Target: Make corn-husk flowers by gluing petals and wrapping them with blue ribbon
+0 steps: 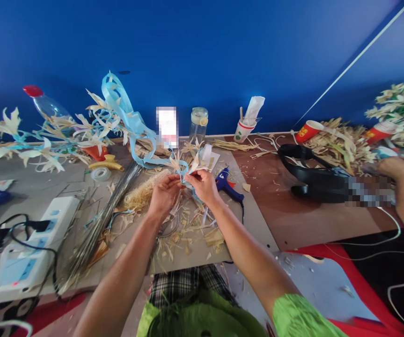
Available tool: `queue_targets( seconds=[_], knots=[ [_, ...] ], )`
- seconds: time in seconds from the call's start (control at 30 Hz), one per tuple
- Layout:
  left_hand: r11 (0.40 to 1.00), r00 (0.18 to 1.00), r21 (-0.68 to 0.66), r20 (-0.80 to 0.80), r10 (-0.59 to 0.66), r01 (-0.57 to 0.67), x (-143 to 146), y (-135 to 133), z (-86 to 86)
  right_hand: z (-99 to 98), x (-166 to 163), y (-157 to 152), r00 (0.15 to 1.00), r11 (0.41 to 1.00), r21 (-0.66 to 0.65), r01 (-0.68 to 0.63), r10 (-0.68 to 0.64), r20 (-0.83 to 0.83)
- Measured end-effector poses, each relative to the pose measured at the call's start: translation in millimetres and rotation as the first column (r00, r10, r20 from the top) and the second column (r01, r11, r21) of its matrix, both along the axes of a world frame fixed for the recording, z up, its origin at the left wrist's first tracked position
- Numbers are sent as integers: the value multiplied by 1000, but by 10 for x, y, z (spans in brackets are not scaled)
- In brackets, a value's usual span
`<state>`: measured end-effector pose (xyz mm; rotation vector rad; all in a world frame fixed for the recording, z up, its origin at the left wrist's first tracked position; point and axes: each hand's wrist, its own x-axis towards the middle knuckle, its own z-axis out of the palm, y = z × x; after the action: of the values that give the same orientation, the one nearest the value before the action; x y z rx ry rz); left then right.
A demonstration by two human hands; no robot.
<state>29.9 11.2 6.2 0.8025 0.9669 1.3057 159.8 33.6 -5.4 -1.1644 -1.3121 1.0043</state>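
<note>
Left hand (163, 194) and right hand (204, 186) both pinch pale blue ribbon (142, 133) at straw flower (184, 164) | red paper cup (307, 131) far right, lettering unreadable | grey table (251, 220), blue wall (202, 47) beyond hands

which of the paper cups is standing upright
The white cup with the red band, by the blue wall and stuffed with tissue. The two red cups further right both lie tipped on their sides among the dried husks.
</note>
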Motion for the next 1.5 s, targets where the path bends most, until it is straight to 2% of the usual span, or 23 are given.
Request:
queue_targets(
  seconds=[0.17, 0.37, 0.6, 1.0, 1.5],
  knots=[
    [998, 994, -45, 103, -40, 45, 9, -14, -40, 20, 0, -5, 1000, 1000, -14, 7, -7, 12],
    [997, 982, 35, 173, -75, 69, 12, -11, -92, 39, 3, -18, 1000, 1000, -5, 19, -19, 16],
    [991, 965, -47, 237, -111, 125, -29, -4, -71, 86, 4, -38, 996, 999, -3, 41, -41, 73],
    [997, 971, -68, 237, -31, 49, 20, -18, -34, 51, 4, -26, 1000, 1000, 26, -1, 0, 31],
    [996, 965, -79, 263, -8, 30, 28, -16, -37, 61, -4, -36, 999, 1000, 16, 25, -25, 31]
  ],
)
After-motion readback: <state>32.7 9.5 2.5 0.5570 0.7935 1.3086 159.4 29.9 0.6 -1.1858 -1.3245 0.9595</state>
